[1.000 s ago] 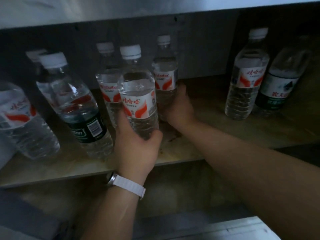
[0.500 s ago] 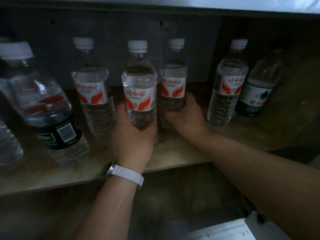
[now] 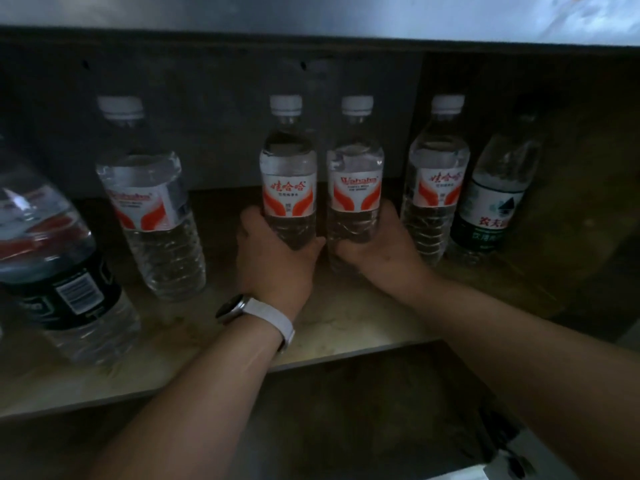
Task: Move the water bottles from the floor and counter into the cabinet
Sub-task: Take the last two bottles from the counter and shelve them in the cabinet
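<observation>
Shelf board (image 3: pixel 346 327), pale and scuffed, is seen in dim cabinet (image 3: pixel 575 150), grey back panel (image 3: pixel 214 133) behind. Centre-left bottle (image 3: pixel 288 181) is gripped low by left hand (image 3: pixel 273 258), centre-right bottle (image 3: pixel 355 181) by right hand (image 3: pixel 381 251), both upright mid-shelf.

The cabinet shelf (image 3: pixel 346 320) is a pale, mottled board carrying 6 standing water bottles in a loose row. From the left: a dark-label bottle (image 3: pixel 59 271) near the front edge, a left red-label bottle (image 3: pixel 152 220) set further back, then after a gap the centre-left bottle (image 3: pixel 289 188) and centre-right bottle (image 3: pixel 355 192) side by side, then a right red-label bottle (image 3: pixel 436 188) just beside a green-label bottle (image 3: pixel 495 202). The left hand (image 3: pixel 277 258) and right hand (image 3: pixel 377 251) cover the 2 centre bases, so contact with the board cannot be confirmed.
</observation>
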